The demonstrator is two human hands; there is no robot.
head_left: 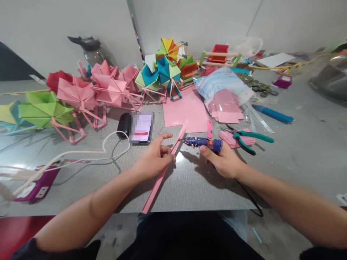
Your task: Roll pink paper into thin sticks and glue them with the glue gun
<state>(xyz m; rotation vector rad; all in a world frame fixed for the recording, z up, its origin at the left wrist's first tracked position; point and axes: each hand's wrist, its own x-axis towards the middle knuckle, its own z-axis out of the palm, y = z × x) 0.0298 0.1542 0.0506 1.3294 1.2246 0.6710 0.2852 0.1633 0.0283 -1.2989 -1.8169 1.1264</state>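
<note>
Between the thumb and fingers of my left hand is a long folded pink paper strip, slanting from the table's front edge up toward the middle. The index finger sticks out above it. My right hand grips a blue hot glue gun with bits of dried glue along its front. The gun points left, its nozzle at the upper part of the strip; whether it touches, I cannot tell. Behind the strip lies a large pink paper sheet. Right of the gun are pink paper pieces and green-handled pliers.
Several folded paper wheels on stick stands, such as a pink one and a green one, line the back left. A phone, white cable, purple power strip, plastic bag and blue cutter lie around.
</note>
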